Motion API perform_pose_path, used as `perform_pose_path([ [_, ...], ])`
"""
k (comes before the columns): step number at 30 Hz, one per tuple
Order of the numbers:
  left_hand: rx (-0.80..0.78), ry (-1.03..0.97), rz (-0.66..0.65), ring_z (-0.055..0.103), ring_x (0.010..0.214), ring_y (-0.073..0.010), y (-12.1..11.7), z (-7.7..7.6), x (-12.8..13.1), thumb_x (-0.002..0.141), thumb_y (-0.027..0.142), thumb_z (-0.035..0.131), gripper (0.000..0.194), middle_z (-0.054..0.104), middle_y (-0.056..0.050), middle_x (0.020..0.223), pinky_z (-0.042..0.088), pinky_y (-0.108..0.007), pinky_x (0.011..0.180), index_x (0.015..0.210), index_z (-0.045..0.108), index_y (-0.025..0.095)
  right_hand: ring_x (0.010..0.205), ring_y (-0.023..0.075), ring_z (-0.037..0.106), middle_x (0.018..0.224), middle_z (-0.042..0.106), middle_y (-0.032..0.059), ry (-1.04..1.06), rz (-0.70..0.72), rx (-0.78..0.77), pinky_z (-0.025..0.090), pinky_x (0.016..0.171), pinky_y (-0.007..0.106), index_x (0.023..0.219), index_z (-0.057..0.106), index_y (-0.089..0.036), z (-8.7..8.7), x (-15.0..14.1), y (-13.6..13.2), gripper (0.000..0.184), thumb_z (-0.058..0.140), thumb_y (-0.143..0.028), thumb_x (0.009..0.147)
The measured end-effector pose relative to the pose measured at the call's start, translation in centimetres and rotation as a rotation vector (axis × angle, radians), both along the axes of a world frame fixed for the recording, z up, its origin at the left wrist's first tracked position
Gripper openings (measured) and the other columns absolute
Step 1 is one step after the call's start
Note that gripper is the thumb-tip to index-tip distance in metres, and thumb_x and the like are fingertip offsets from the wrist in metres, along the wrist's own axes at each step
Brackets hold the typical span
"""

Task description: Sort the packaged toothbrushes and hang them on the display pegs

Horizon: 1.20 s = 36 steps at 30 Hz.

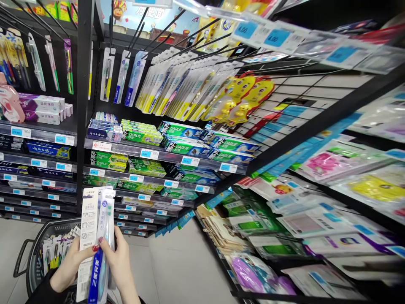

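Holding a small stack of toothbrush packs (96, 242) upright in both my left hand (68, 266) and right hand (118, 261), fingers closed round them, just above the black basket (31, 261), before the toothpaste shelves (152, 154).

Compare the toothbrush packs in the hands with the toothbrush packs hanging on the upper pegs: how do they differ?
The held toothbrush packs stand nearly upright, gripped by the left hand and right hand; the hanging toothbrush packs dangle from hooks, fanned in a tight row. The held ones show white and blue card; many hanging ones have yellow bottoms. The held ones are just above the basket; the hanging ones are above the toothpaste boxes. Both are long, slim packs.
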<state>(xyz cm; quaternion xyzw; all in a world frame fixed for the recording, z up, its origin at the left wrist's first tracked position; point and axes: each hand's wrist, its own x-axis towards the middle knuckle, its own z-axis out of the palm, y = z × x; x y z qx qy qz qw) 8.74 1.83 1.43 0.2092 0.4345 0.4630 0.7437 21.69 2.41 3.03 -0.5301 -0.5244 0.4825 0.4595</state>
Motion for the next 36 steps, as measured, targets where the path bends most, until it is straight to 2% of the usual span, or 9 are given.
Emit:
perform_pose_path([
  [6,0.007,-0.027,0.026,0.060,0.097,-0.0284,0.0,0.3,1.0,0.054,0.030,0.077,0.053,0.068,-0.008,0.100,0.041,-0.039,0.093,0.103,0.062,0.016,0.078,0.0196,0.060,0.085,0.064,0.0047,-0.034,-0.108,0.016,0.046,0.071,0.029,0.086,0.050,-0.017,0.1,0.1,0.0,0.016,0.054,-0.027,0.075],
  [10,0.063,-0.021,-0.042,0.058,0.101,-0.0264,0.2,0.3,0.9,0.057,0.030,0.076,0.053,0.067,-0.007,0.105,0.038,-0.037,0.097,0.106,0.062,0.018,0.077,0.0190,0.060,0.085,0.064,0.0045,-0.025,-0.114,-0.011,0.046,0.070,0.029,0.085,0.047,-0.018,-0.3,0.2,0.2,0.015,0.053,-0.027,0.076],
  [16,-0.026,-0.148,-0.093,0.064,0.087,-0.0267,0.2,0.5,-0.3,0.063,0.024,0.072,0.064,0.069,-0.008,0.096,0.046,-0.039,0.084,0.123,0.048,0.017,0.088,0.0201,0.060,0.098,0.063,0.0065,0.120,-0.082,0.008,0.047,0.076,0.030,0.100,0.044,-0.018,-0.7,0.6,0.2,0.026,0.053,-0.028,0.077],
  [19,-0.053,-0.194,-0.094,0.065,0.085,-0.0263,0.2,0.8,-0.6,0.068,0.019,0.067,0.066,0.070,-0.009,0.092,0.048,-0.037,0.080,0.127,0.040,0.014,0.089,0.0212,0.060,0.100,0.062,0.0073,0.154,-0.053,0.014,0.047,0.076,0.031,0.101,0.045,-0.018,-0.7,0.8,0.0,0.029,0.056,-0.028,0.076],
  [24,-0.100,-0.225,-0.002,0.064,0.089,-0.0270,0.0,1.0,-0.1,0.075,0.014,0.059,0.064,0.069,-0.011,0.094,0.049,-0.039,0.079,0.132,0.030,0.013,0.082,0.0198,0.061,0.091,0.062,0.0051,0.137,-0.192,0.054,0.048,0.072,0.030,0.096,0.045,-0.018,-0.7,0.6,-0.1,0.026,0.056,-0.030,0.076],
  [27,-0.098,-0.228,0.036,0.062,0.094,-0.0268,0.0,1.0,0.3,0.074,0.014,0.060,0.069,0.068,-0.010,0.096,0.049,-0.038,0.080,0.134,0.026,0.016,0.082,0.0198,0.061,0.090,0.062,0.0050,0.123,-0.217,0.060,0.048,0.072,0.030,0.095,0.043,-0.019,-0.4,0.3,-0.2,0.025,0.056,-0.030,0.076],
  [32,-0.072,-0.224,-0.003,0.061,0.096,-0.0244,0.0,1.0,0.4,0.073,0.018,0.062,0.063,0.069,-0.007,0.096,0.048,-0.033,0.079,0.130,0.035,0.020,0.086,0.0208,0.061,0.094,0.063,0.0051,0.027,-0.180,0.004,0.047,0.075,0.031,0.100,0.042,-0.020,0.4,-0.1,-0.2,0.033,0.059,-0.022,0.071],
  [36,-0.056,-0.238,-0.096,0.063,0.088,-0.0228,-0.1,0.9,-0.1,0.073,0.018,0.062,0.041,0.070,-0.007,0.091,0.047,-0.032,0.078,0.113,0.055,0.017,0.087,0.0222,0.061,0.095,0.063,0.0046,0.032,-0.106,-0.071,0.047,0.076,0.034,0.099,0.042,-0.020,0.3,0.6,0.5,0.039,0.063,-0.020,0.065],
])
